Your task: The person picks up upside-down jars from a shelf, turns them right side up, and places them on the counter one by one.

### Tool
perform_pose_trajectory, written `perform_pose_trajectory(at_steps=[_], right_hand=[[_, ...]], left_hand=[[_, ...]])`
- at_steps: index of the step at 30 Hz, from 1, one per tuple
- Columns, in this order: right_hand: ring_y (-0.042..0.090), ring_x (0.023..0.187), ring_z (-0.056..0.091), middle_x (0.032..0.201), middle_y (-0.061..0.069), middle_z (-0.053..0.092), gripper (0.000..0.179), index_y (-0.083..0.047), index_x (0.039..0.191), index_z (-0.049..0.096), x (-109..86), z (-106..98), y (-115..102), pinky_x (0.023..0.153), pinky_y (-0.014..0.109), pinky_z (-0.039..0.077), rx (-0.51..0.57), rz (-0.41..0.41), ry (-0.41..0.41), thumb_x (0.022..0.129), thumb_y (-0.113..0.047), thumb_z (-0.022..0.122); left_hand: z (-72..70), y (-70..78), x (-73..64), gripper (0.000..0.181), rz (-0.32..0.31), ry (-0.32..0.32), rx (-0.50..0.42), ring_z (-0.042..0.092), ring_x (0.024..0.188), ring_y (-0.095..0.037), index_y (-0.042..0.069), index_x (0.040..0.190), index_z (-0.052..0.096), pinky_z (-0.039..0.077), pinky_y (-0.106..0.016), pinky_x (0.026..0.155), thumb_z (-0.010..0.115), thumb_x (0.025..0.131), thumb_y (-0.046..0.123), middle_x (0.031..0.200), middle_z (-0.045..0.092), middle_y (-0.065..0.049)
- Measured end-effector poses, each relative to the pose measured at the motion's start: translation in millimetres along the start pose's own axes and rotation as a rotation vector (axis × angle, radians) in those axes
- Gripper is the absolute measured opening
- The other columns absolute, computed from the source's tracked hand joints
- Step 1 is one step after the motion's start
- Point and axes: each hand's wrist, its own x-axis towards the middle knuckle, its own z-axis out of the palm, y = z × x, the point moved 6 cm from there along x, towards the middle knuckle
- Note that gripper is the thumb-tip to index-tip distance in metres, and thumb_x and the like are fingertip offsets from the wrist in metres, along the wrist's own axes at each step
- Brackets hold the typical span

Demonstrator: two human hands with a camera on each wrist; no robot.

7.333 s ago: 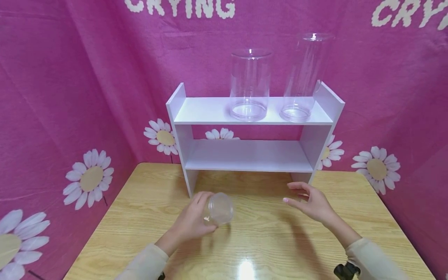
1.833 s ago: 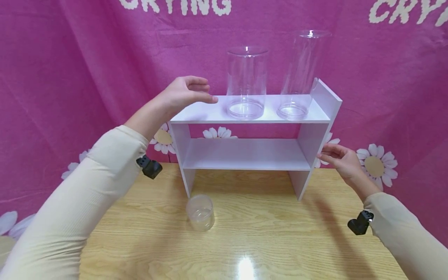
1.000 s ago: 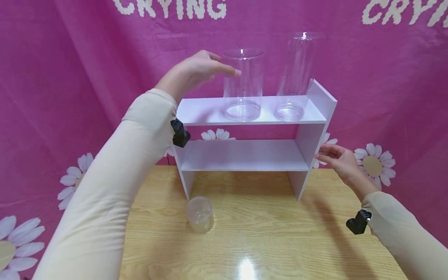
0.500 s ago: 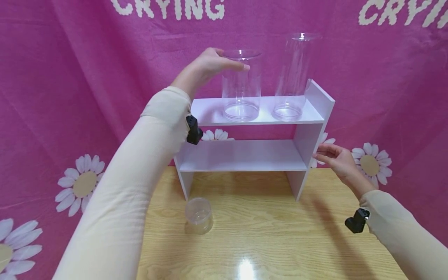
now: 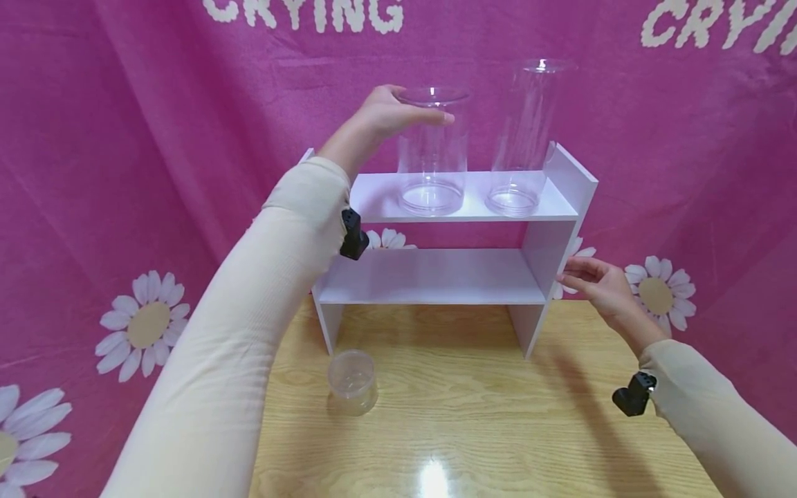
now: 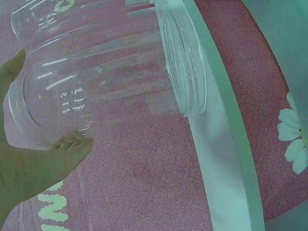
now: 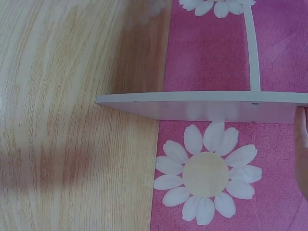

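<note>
My left hand [image 5: 398,114] is at the upper end of a wide clear jar [image 5: 432,155] standing on the white shelf's top board. Thumb and fingers bend around the jar; the left wrist view has the thumb [image 6: 72,151] against its wall. A ridged ring [image 6: 185,62] circles the jar's lower end. To its right stands a taller, narrower clear jar [image 5: 523,138]. My right hand [image 5: 600,283] touches the outer face of the shelf's right side panel [image 5: 551,242] with its fingertips. A small clear jar [image 5: 352,384] sits on the table in front of the shelf's left leg.
The two-tier white shelf [image 5: 429,277] stands on a wooden table [image 5: 473,415]. Behind and beside it hangs a pink cloth [image 5: 249,104] with daisies. My left sleeve [image 5: 249,297] crosses in front of the shelf's left side.
My left hand set the small jar on the table, then rose and moved right to the wide jar and gripped it. My right hand went to the shelf's side panel and stays there.
</note>
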Motion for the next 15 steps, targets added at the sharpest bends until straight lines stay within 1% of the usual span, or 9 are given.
perform_pose_trajectory(at_steps=[3,8,11,15], right_hand=[[-0.011,0.083,0.058,0.088,-0.032,0.061,0.020,-0.031,0.106,0.059,0.9,0.2,1.7,0.074,0.004,0.050,-0.022,0.007,-0.002,0.089,-0.024,0.068],[-0.012,0.084,0.057,0.089,-0.033,0.060,0.022,-0.030,0.108,0.057,1.3,0.2,4.0,0.075,0.004,0.050,-0.046,0.020,-0.004,0.089,-0.027,0.067],[-0.012,0.084,0.057,0.088,-0.033,0.060,0.021,-0.031,0.107,0.057,0.9,0.1,3.5,0.075,0.004,0.050,-0.047,0.023,0.000,0.089,-0.027,0.068],[-0.012,0.084,0.057,0.088,-0.034,0.060,0.020,-0.031,0.107,0.058,0.7,-0.1,1.5,0.076,0.004,0.049,-0.051,0.022,0.003,0.089,-0.027,0.067]], left_hand=[[-1.2,-0.5,-1.4,0.075,-0.011,0.016,0.019,0.045,0.133,-0.010,0.017,0.137,0.049,0.031,-0.028,0.118,0.084,0.072,0.034,0.139,0.054,0.003],[-4.4,0.6,-7.4,0.079,-0.035,0.001,0.040,0.040,0.137,-0.010,0.021,0.139,0.046,0.028,-0.031,0.120,0.083,0.071,0.038,0.143,0.050,0.006],[-6.6,3.4,-13.6,0.082,-0.027,-0.008,0.047,0.037,0.139,-0.011,0.022,0.141,0.043,0.027,-0.032,0.122,0.082,0.072,0.040,0.146,0.047,0.006],[-10.5,6.2,-24.3,0.090,-0.004,-0.023,0.064,0.034,0.141,-0.011,0.024,0.148,0.034,0.025,-0.033,0.123,0.082,0.073,0.041,0.149,0.042,0.006]])
